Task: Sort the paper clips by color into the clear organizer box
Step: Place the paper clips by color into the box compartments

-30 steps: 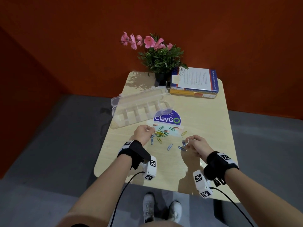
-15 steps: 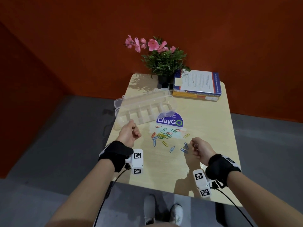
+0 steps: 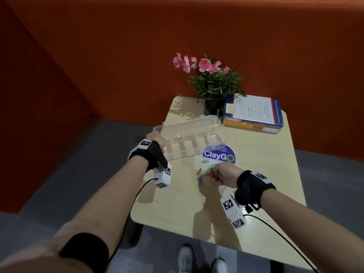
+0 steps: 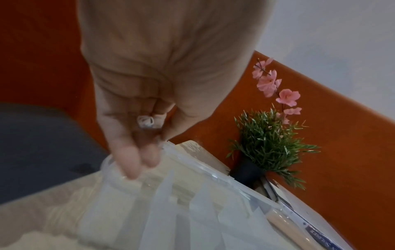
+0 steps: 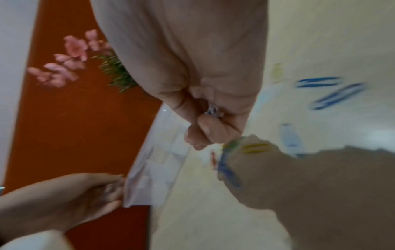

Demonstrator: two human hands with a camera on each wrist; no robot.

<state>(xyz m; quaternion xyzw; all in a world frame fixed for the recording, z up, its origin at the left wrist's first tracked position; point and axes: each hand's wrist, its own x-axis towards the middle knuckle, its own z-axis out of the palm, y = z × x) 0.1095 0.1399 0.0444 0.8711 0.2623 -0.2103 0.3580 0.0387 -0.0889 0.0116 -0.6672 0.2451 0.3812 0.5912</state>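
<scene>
The clear organizer box lies open on the table's far left, its compartments looking empty. My left hand is at its left end. In the left wrist view, two straight fingers touch the box rim while the curled ones pinch a white paper clip. Loose colored paper clips lie in front of the box. My right hand hovers over them as a fist, gripping a pale clip. Blue clips lie beside it.
A potted plant with pink flowers and a stack of books stand at the back of the small table. A purple ClayGo sticker is right of the box. The box sits close to the table's left edge.
My left hand has left the clip pile, closed into a fist and moved up-left to the box's left end. My right hand has shifted left over the pile.
</scene>
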